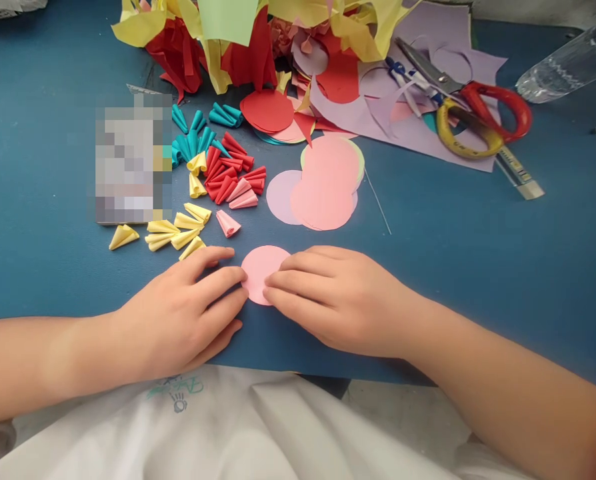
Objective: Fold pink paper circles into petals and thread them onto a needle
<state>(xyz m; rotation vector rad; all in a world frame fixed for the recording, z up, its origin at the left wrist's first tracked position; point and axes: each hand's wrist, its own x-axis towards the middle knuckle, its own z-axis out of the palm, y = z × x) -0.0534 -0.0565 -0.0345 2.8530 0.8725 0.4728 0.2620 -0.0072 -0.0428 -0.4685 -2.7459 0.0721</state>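
A pink paper circle (262, 267) lies flat on the blue table near its front edge. My left hand (188, 307) touches the circle's left edge with its fingertips, its fingers spread. From the right, my right hand (338, 293) rests its fingertips on the circle, fingers stretched out and covering its right part. Behind it lie overlapping pink circles (323, 193) and a lilac circle (284, 197). Rolled paper cones sit behind my left hand: yellow cones (183, 227), red cones (228, 173), teal cones (193, 140) and pink cones (242, 193).
Red-and-yellow-handled scissors (458, 100) lie on lilac paper (471, 152) at the back right. A clear bottle (568, 67) lies at the far right. Crumpled yellow and red paper (178, 57) is heaped at the back. A blurred rectangular object (128, 167) is at left.
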